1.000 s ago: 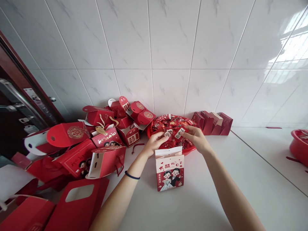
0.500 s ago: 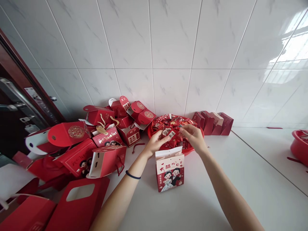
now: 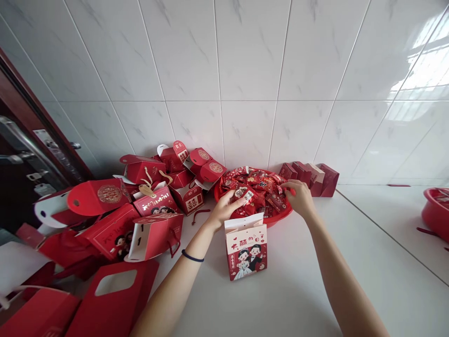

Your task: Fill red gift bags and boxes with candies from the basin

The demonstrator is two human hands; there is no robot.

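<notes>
In my left hand (image 3: 225, 209) is a red candy packet (image 3: 244, 195) with a pale label, gripped between thumb and fingers above the near left part of a red basin (image 3: 280, 218). The basin is heaped with red-wrapped candies (image 3: 259, 180). My right hand (image 3: 298, 196) is at the basin's right rim, its fingers pinched together; a bit of red shows at the fingertips, too small to name. Just in front of the basin, a gift box (image 3: 247, 250) with a cartoon bride and groom stands upright, its top open.
Many red gift boxes (image 3: 159, 199) lie piled on the left, beside a door handle (image 3: 16, 133). Several closed boxes (image 3: 321, 180) stand in a row against the tiled wall (image 3: 249, 56). A second red basin (image 3: 437, 210) is at the right edge.
My right hand has moved right, from over the middle of the candies to the basin's right rim. My left hand keeps the candy packet in nearly the same place.
</notes>
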